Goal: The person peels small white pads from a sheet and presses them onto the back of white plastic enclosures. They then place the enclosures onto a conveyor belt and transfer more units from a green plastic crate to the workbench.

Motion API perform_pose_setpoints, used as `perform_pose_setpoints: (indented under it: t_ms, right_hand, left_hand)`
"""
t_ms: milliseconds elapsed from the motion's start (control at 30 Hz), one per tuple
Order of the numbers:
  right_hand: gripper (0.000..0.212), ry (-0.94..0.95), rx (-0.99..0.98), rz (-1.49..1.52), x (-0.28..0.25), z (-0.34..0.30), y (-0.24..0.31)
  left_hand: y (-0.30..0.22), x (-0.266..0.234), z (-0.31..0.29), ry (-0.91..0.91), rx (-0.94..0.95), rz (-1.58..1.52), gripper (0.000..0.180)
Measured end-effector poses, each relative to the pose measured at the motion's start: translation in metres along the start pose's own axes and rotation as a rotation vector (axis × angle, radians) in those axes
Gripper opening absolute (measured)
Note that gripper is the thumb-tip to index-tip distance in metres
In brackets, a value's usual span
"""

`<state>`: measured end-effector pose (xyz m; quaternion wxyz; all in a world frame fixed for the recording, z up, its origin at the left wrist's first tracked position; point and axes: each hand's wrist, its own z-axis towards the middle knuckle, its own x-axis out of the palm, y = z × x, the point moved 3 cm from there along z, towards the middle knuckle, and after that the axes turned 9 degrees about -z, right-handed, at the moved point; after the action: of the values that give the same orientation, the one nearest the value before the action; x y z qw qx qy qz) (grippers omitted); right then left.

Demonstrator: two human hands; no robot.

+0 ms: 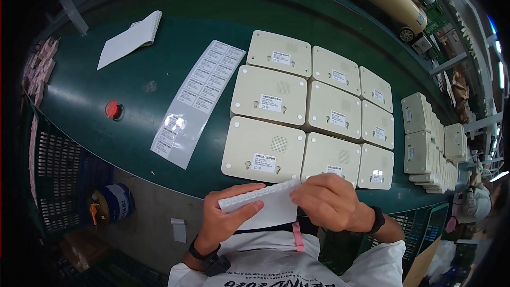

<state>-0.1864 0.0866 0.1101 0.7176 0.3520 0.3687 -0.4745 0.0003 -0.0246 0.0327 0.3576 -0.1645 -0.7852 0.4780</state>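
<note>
- The white pad sheet [279, 205] is held, bent over, by the left hand [226, 210] near the table's [79, 101] front edge.
- The right hand [329, 199] is placed at the sheet's right end, fingers curled; whether a pad is pinched cannot be told.
- Nine cream casings [260, 82] are arranged beyond.

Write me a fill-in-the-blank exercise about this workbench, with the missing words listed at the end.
1. The curled sheet at the left hand and right hand is coloured ____.
2. The block of beige housings in the middle has three rows and ____ columns.
3. Seen from that block, the label sheet lies to the ____.
4. The small round object beside the label sheet is mainly ____.

Missing words: white; three; left; red.
</note>
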Motion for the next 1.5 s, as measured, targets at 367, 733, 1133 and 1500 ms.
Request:
perform_pose_setpoints:
  t_ms: [367,733,1133,1500]
  right_hand:
    - [0.015,0.052,0.589,0.412,0.070,0.128,-0.168]
    - [0.011,0.145,0.636,0.483,0.108,0.143,-0.182]
    - [0.009,0.094,0.557,0.404,0.106,0.139,-0.178]
    - [0.011,0.088,0.226,-0.085,0.092,0.149,-0.152]
  left_hand:
    - [0.003,-0.043,0.014,0.106,-0.021,-0.070,0.030]
    - [-0.001,-0.047,0.016,0.135,-0.033,-0.084,0.030]
    - [0.000,-0.046,0.016,0.163,-0.027,-0.079,0.032]
    - [0.006,-0.049,0.016,0.242,0.064,-0.051,0.035]
